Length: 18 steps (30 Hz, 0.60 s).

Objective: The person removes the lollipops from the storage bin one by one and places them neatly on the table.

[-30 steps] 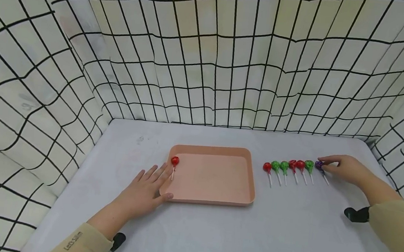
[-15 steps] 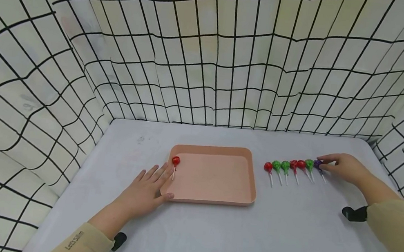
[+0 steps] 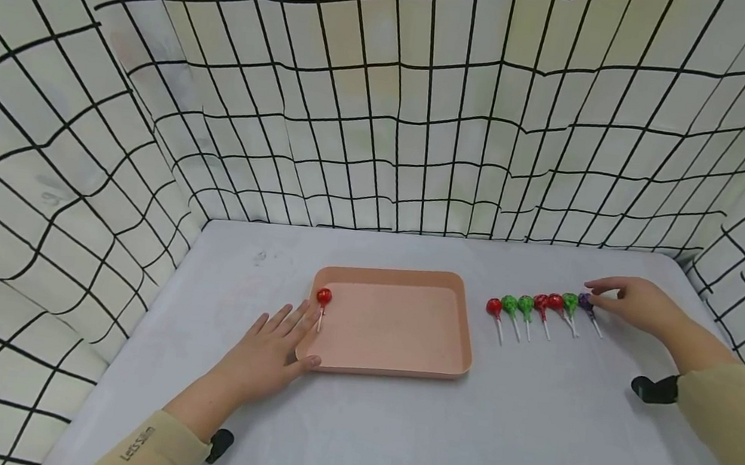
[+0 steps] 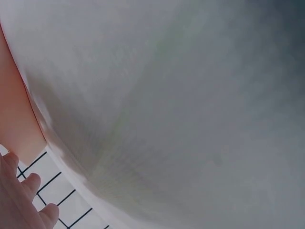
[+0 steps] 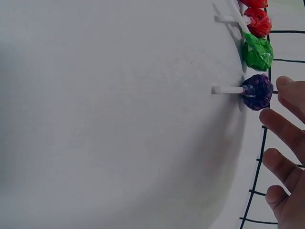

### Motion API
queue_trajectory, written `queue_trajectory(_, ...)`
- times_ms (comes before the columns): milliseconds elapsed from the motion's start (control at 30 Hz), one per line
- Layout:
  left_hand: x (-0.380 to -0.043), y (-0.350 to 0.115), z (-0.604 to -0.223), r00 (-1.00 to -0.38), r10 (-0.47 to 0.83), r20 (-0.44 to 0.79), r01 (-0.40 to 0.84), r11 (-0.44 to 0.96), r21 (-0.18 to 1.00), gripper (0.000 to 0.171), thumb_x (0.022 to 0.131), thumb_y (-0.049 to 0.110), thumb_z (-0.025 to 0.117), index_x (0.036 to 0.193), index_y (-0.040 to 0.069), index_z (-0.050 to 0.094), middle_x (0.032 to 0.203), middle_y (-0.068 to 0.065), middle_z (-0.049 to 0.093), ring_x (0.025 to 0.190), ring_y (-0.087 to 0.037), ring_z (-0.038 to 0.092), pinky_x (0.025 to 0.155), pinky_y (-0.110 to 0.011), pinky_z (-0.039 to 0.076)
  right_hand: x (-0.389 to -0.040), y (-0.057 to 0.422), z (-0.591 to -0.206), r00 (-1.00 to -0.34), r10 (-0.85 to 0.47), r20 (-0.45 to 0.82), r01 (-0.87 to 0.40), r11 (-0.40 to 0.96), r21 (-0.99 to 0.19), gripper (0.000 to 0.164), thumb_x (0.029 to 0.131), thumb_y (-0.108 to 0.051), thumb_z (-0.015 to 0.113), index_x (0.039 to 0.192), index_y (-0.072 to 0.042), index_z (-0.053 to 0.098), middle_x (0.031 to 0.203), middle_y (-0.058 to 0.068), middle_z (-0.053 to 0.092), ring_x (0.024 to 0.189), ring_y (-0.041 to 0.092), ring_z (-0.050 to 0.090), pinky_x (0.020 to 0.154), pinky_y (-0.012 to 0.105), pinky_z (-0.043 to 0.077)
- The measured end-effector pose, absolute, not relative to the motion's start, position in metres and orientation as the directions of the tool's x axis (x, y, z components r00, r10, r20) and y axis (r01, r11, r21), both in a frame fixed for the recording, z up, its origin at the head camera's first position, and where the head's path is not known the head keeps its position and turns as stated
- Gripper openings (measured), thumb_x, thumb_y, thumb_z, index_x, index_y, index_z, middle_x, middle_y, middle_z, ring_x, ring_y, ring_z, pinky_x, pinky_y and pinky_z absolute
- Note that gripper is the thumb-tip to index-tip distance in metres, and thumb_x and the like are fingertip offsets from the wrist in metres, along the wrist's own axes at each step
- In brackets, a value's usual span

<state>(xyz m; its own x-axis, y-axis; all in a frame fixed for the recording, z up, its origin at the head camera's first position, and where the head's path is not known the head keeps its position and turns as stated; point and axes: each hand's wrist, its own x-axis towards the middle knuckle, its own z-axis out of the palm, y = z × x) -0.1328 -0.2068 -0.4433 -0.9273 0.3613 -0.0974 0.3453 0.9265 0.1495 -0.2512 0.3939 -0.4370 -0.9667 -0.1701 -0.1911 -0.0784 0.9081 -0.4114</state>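
My left hand (image 3: 267, 354) lies with spread fingers over the left edge of the shallow pink tray (image 3: 395, 274). Beside its fingertips, inside the tray, is a red lollipop (image 3: 323, 297) with a white stick. My right hand (image 3: 640, 306) is at the right end of a row of lollipops, its fingertips right by the head of a purple lollipop (image 3: 585, 301). In the right wrist view the thumb and fingers stand apart, just past the head of this purple lollipop (image 5: 257, 92). A green lollipop (image 5: 258, 51) lies close beside it.
Left of the purple one, the row holds red and green lollipops (image 3: 525, 305), heads toward the back and sticks toward the front. White cloth covers the table (image 3: 459, 446). A white wall with a black grid (image 3: 425, 117) encloses the back and sides.
The purple lollipop has shifted a little left, closer to the green one. My right hand has lifted slightly off it with fingers loosened. The left hand has stayed put.
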Motion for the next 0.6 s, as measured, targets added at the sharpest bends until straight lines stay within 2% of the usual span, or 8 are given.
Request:
queue_trajectory(100,-0.133,-0.207,-0.443,-0.928,0.357,-0.104,0.34,0.929,0.149,0.085,0.095,0.063,0.05,0.16,0.022,0.016,0.166,-0.002,0.014,0.15,-0.036,0.015,0.118,-0.061,0.013,-0.254,0.39,-0.435,-0.967,-0.173,-0.19,-0.084,0.911,-0.404,0.05,0.095,-0.041,0.065,0.133,-0.007,0.063,0.131,0.027,0.058,0.107,0.042,0.05,0.085,0.056,0.047)
queue_trajectory(167,-0.133,-0.206,-0.443,-0.928,0.356,-0.107,0.339,0.929,0.152,0.085,0.095,0.063,0.05,0.16,0.022,0.016,0.166,-0.002,0.013,0.15,-0.036,0.015,0.118,-0.061,0.013,-0.256,0.386,-0.435,-0.966,-0.18,-0.185,-0.095,0.914,-0.395,0.049,0.094,-0.041,0.066,0.131,-0.009,0.065,0.128,0.025,0.06,0.101,0.038,0.051,0.08,0.051,0.048)
queue_trajectory(267,-0.134,-0.206,-0.444,-0.928,0.355,-0.111,0.336,0.929,0.156,0.085,0.094,0.063,0.051,0.16,0.023,0.016,0.166,-0.001,0.013,0.151,-0.035,0.014,0.118,-0.061,0.012,-0.258,0.382,-0.433,-0.964,-0.2,-0.177,-0.123,0.92,-0.372,0.046,0.093,-0.04,0.069,0.128,-0.01,0.068,0.113,0.021,0.064,0.091,0.032,0.05,0.07,0.041,0.046)
queue_trajectory(367,-0.134,-0.206,-0.444,-0.928,0.357,-0.109,0.339,0.928,0.155,0.085,0.094,0.064,0.05,0.16,0.023,0.016,0.166,-0.001,0.013,0.151,-0.035,0.014,0.118,-0.061,0.012,-0.261,0.377,-0.432,-0.96,-0.223,-0.168,-0.156,0.927,-0.342,0.045,0.092,-0.04,0.07,0.127,-0.012,0.069,0.1,0.013,0.062,0.085,0.027,0.048,0.062,0.034,0.041)
queue_trajectory(433,-0.134,-0.206,-0.444,-0.928,0.357,-0.108,0.34,0.928,0.151,0.085,0.094,0.064,0.05,0.16,0.023,0.016,0.166,-0.001,0.014,0.151,-0.035,0.015,0.118,-0.061,0.012,-0.263,0.374,-0.431,-0.958,-0.235,-0.167,-0.169,0.927,-0.336,0.045,0.091,-0.04,0.071,0.126,-0.013,0.069,0.097,0.011,0.061,0.084,0.027,0.049,0.062,0.034,0.042)
queue_trajectory(600,-0.134,-0.206,-0.444,-0.929,0.349,-0.121,0.33,0.932,0.151,0.085,0.094,0.063,0.051,0.161,0.023,0.015,0.166,-0.001,0.013,0.151,-0.035,0.014,0.118,-0.061,0.011,-0.266,0.365,-0.43,-0.947,-0.275,-0.166,-0.204,0.914,-0.351,0.04,0.091,-0.037,0.072,0.124,-0.015,0.071,0.113,0.017,0.065,0.093,0.03,0.054,0.075,0.045,0.05)
